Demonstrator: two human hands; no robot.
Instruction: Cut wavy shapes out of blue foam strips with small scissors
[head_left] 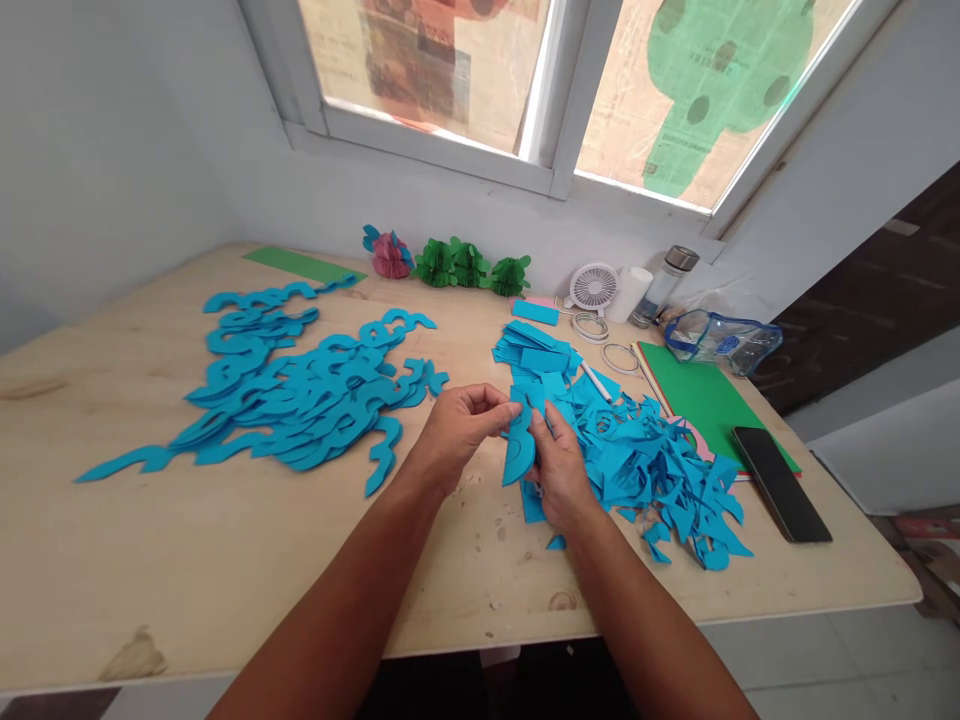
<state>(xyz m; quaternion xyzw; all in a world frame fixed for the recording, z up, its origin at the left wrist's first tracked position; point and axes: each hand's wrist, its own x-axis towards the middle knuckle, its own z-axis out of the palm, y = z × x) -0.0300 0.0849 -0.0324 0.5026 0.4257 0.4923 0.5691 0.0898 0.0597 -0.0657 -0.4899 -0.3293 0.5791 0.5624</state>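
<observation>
here, left hand (457,432), right hand (560,472) on blue crescent (517,452)

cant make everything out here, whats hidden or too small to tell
Head view, all three:
The blue cutout: fingers of the left hand and right hand hide part of its outline.
The clear plastic pouch: contents too small, glare on the plastic.
Under the blue scraps: the pile hides the surface.

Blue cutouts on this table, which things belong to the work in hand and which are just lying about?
Work in hand: left hand, right hand, curved blue piece, heap of blue scraps, curly blue strips.

Lying about: green sheets, black phone, small white fan, clear zip pouch, green paper ornaments.
</observation>
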